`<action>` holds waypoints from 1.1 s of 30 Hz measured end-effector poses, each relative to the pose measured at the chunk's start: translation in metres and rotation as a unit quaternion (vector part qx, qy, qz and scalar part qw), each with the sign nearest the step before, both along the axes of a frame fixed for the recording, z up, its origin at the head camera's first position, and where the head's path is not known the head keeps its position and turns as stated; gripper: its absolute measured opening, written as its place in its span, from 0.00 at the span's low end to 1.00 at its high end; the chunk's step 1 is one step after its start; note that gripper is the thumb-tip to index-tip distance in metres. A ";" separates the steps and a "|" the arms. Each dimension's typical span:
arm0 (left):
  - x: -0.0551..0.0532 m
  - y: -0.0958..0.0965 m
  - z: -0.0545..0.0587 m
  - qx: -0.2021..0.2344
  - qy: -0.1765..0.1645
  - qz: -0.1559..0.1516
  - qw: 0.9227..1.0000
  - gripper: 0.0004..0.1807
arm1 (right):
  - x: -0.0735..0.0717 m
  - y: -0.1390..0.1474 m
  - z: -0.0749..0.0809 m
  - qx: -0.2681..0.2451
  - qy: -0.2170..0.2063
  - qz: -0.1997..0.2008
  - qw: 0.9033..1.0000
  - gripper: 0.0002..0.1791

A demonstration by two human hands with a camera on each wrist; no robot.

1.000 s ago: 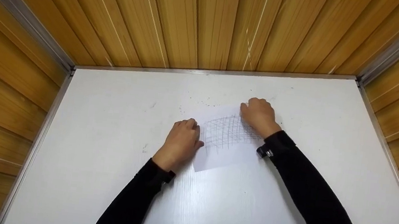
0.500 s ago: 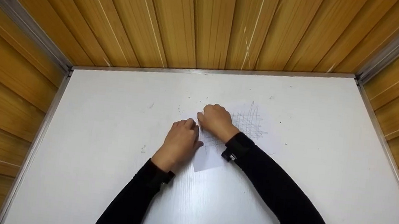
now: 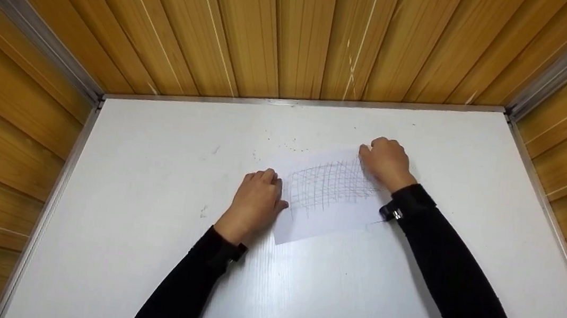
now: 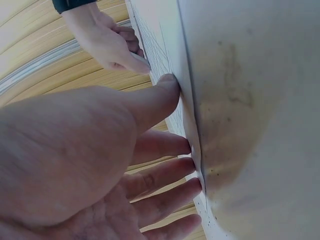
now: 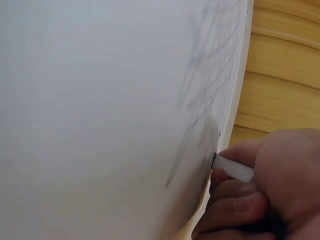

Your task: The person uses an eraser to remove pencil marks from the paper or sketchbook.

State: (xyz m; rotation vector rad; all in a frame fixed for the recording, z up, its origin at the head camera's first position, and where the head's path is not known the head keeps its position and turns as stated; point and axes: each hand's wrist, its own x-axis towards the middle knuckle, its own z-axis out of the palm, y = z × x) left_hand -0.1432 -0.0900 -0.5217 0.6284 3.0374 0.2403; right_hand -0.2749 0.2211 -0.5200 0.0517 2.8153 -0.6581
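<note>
A sheet of white paper with a grid of pencil lines across it lies flat on the white table. My left hand rests on the sheet's left edge; in the left wrist view its thumb and fingertips press the paper down, the fingers nearly straight. Over the upper right part of the sheet, my right hand pinches a small white eraser, whose dark end meets the paper at the drawn lines. From the head view, that eraser is hidden by the hand.
Dark crumbs are scattered on the table behind the paper, and faint smudges mark it at left. Wood-patterned panels with metal edging enclose the back and both sides.
My right hand swept left across the grid close to the left hand, then back right to the sheet's upper right. The left hand stayed on the paper, and the grid lines are still visible.
</note>
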 end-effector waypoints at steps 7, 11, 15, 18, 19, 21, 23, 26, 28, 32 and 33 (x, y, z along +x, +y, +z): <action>0.003 -0.007 0.000 0.003 -0.005 -0.003 1.000 0.24 | 0.012 -0.034 0.002 -0.015 0.039 0.007 0.999 0.29; 0.002 -0.008 0.002 0.003 0.009 0.000 1.000 0.22 | 0.024 -0.084 0.006 -0.029 0.041 0.062 0.997 0.28; 0.002 -0.007 0.002 0.010 0.026 -0.008 1.000 0.22 | 0.037 -0.132 0.007 -0.015 0.040 0.126 0.991 0.26; 0.002 -0.005 0.001 0.014 0.026 -0.011 0.999 0.24 | 0.044 -0.157 0.005 0.001 0.039 0.152 0.988 0.24; 0.002 -0.005 0.000 0.014 0.025 -0.010 1.000 0.25 | 0.044 -0.162 0.004 0.004 0.039 0.155 0.987 0.24; 0.002 -0.005 0.000 0.007 0.022 -0.006 1.000 0.27 | 0.044 -0.167 0.002 0.013 0.042 0.159 0.986 0.23; 0.001 -0.005 0.000 0.001 0.024 -0.002 1.000 0.28 | 0.040 -0.164 0.000 0.020 0.048 0.158 0.986 0.22; 0.000 -0.005 0.000 -0.005 0.020 -0.001 1.000 0.27 | 0.031 -0.146 0.000 0.021 0.058 0.144 0.988 0.23; 0.000 -0.003 0.000 -0.006 0.021 -0.002 1.000 0.26 | 0.024 -0.125 -0.001 0.013 0.057 0.125 0.990 0.24; 0.002 -0.001 0.000 -0.001 0.007 -0.003 1.000 0.26 | 0.010 -0.074 -0.003 -0.009 0.034 0.076 0.996 0.29; 0.003 -0.001 0.001 -0.001 0.005 -0.003 1.000 0.26 | 0.007 -0.061 -0.003 -0.011 0.028 0.066 0.997 0.30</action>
